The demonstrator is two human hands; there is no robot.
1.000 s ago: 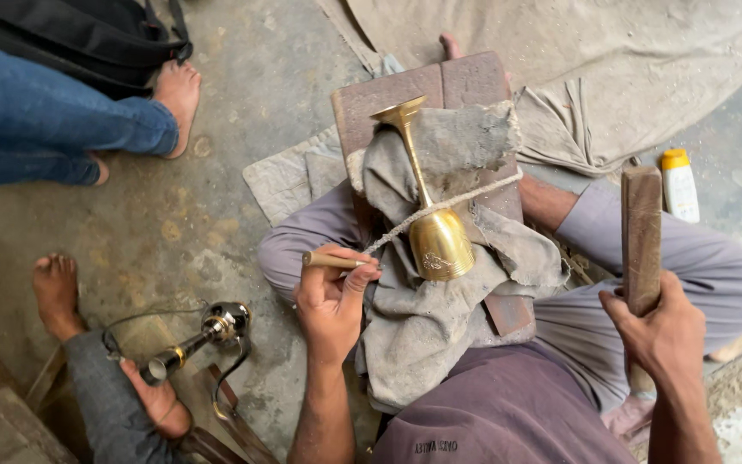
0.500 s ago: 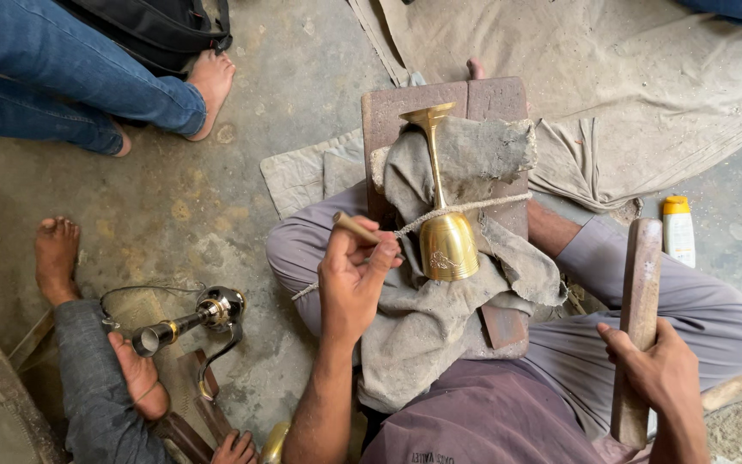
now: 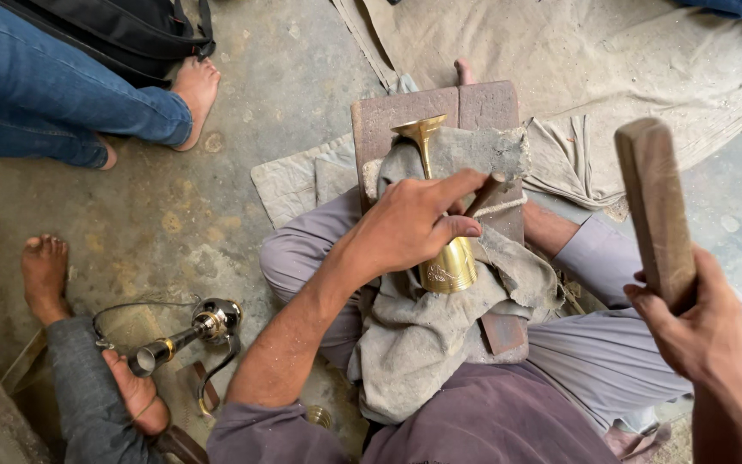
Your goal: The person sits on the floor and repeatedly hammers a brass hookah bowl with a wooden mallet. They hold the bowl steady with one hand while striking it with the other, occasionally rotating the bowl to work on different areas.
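a: starting at the left edge, what's down there?

b: a co-worker's hand (image 3: 135,397) resting by a small torch (image 3: 184,332) on the concrete floor (image 3: 242,129), with bare feet nearby. none of that belongs to the person wearing the camera.

a: and the middle?

b: the left hand (image 3: 410,225) is clamped around a thin chisel (image 3: 483,194), fingers curled tight, its tip hidden behind the fingers. right under it lies the brass goblet (image 3: 441,215), on a grey cloth (image 3: 440,326) over a reddish wooden block (image 3: 440,112) in the person's lap.

a: how does the goblet lie?

b: long axis running away from the body, flared foot at the far end, engraved bowl nearest. the left hand is touching or just above its stem.

a: the right side?

b: the right hand (image 3: 689,322) is closed on a wooden mallet (image 3: 654,210), raised upright, well apart from the goblet and to its right. the left hand is much the nearer.
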